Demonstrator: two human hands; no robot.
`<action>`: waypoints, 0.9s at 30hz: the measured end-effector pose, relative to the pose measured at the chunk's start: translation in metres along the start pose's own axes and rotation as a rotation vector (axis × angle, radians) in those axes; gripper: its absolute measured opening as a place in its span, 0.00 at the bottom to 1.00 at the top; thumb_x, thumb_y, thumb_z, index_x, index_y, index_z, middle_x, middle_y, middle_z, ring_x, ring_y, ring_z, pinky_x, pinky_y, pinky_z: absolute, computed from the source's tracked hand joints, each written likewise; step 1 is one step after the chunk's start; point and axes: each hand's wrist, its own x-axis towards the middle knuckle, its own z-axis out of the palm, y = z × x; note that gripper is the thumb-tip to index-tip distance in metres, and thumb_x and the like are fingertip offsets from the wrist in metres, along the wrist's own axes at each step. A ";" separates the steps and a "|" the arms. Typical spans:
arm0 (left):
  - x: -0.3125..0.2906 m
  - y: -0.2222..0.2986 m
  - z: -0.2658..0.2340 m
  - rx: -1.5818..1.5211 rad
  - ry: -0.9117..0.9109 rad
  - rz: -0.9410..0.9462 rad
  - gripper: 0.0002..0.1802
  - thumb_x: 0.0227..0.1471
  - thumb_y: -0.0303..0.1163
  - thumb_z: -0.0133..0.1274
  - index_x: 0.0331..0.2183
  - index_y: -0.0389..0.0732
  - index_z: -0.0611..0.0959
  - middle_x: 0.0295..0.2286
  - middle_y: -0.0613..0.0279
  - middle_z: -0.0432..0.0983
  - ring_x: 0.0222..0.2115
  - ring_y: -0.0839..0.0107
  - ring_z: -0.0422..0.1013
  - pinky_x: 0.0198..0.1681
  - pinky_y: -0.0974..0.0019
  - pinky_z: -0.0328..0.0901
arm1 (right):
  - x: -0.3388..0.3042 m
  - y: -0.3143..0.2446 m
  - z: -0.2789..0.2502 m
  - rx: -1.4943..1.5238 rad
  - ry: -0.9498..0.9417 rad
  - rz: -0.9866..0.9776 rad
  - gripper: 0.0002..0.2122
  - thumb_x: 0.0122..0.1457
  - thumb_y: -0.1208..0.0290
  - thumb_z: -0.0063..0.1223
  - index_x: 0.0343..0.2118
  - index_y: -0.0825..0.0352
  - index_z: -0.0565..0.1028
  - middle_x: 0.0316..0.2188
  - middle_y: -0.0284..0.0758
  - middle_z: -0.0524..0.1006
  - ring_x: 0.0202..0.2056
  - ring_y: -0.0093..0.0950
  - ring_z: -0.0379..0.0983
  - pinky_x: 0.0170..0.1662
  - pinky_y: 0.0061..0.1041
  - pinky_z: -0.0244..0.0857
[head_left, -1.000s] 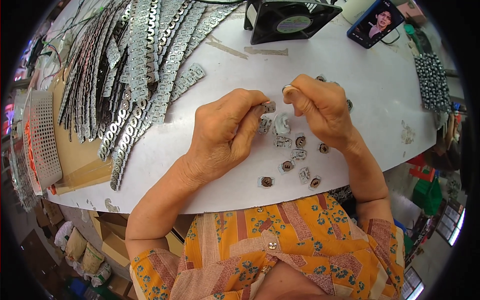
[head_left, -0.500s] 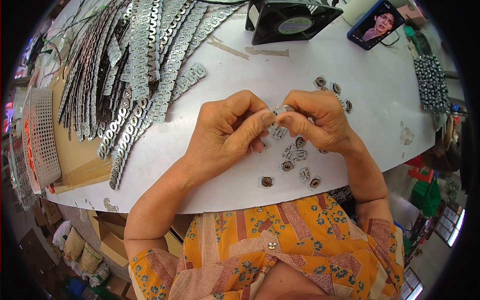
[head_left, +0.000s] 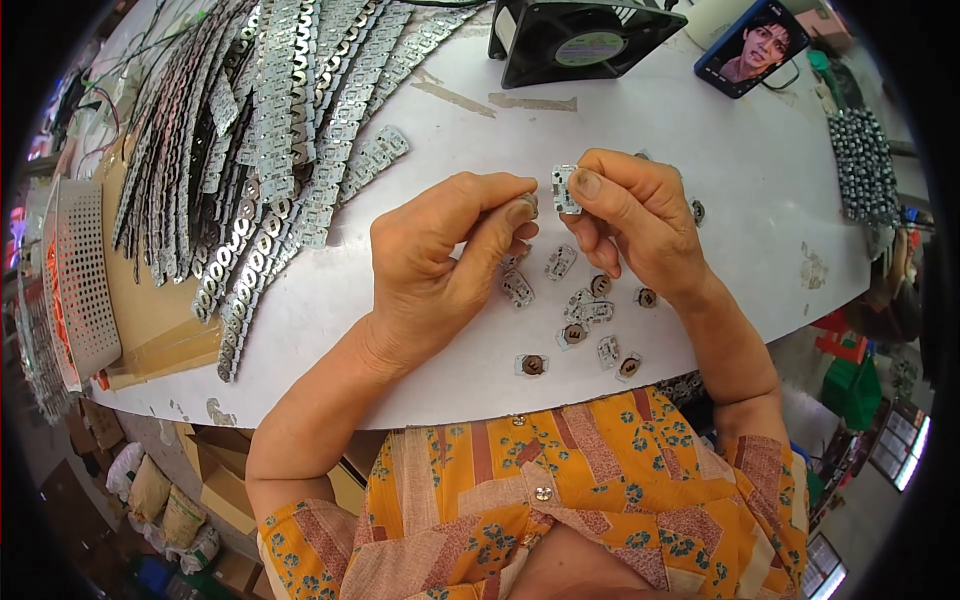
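Between the thumb and fingers of my right hand (head_left: 642,215) stands a small circuit board (head_left: 561,188), light-coloured with dark components. My left hand (head_left: 430,245) is a little to its left, thumb and index finger pinched together. A bit of something greyish shows at those fingertips, too small to name. Beneath and around both hands, loose boards are scattered on the white table (head_left: 450,385). Some lie component side up, like the board (head_left: 609,350) near the front; others show a round dark coin-cell holder (head_left: 532,365).
Long strips of joined boards (head_left: 330,170) are heaped at the far left, beside a perforated white basket (head_left: 82,280) on cardboard (head_left: 160,345). A black fan (head_left: 585,45) and a propped phone (head_left: 752,48) stand at the back. Black beaded strands (head_left: 862,170) hang at the right edge.
My hands have moved apart. The right has turned and risen slightly, bringing the circuit board's flat side into view; the left has shifted a little left and up, still pinched.
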 end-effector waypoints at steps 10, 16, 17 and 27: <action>0.001 0.007 0.008 0.045 0.064 0.001 0.07 0.57 0.17 0.60 0.39 0.33 0.85 0.29 0.61 0.82 0.27 0.77 0.80 0.29 0.75 0.74 | -0.003 0.002 0.014 -0.140 0.043 -0.129 0.15 0.73 0.65 0.46 0.27 0.66 0.71 0.15 0.25 0.69 0.13 0.10 0.59 0.16 0.13 0.53; 0.001 0.013 0.009 -0.062 0.071 -0.066 0.07 0.58 0.18 0.60 0.40 0.31 0.85 0.30 0.61 0.80 0.30 0.77 0.80 0.31 0.76 0.75 | -0.006 0.002 0.018 0.009 0.102 -0.030 0.16 0.72 0.66 0.49 0.27 0.68 0.74 0.15 0.26 0.70 0.12 0.12 0.61 0.13 0.15 0.52; 0.001 0.013 0.010 -0.061 0.071 -0.065 0.07 0.58 0.18 0.60 0.40 0.31 0.85 0.30 0.61 0.80 0.30 0.77 0.80 0.31 0.76 0.75 | -0.006 0.003 0.018 0.009 0.102 -0.032 0.16 0.72 0.66 0.49 0.27 0.68 0.74 0.15 0.26 0.70 0.12 0.12 0.61 0.13 0.15 0.52; 0.013 0.004 0.001 0.051 0.049 0.078 0.11 0.57 0.14 0.56 0.41 0.33 0.86 0.31 0.61 0.81 0.32 0.76 0.79 0.35 0.75 0.74 | 0.002 0.015 -0.009 -0.680 -0.020 -0.450 0.12 0.71 0.69 0.51 0.29 0.69 0.75 0.16 0.29 0.71 0.19 0.18 0.68 0.21 0.24 0.61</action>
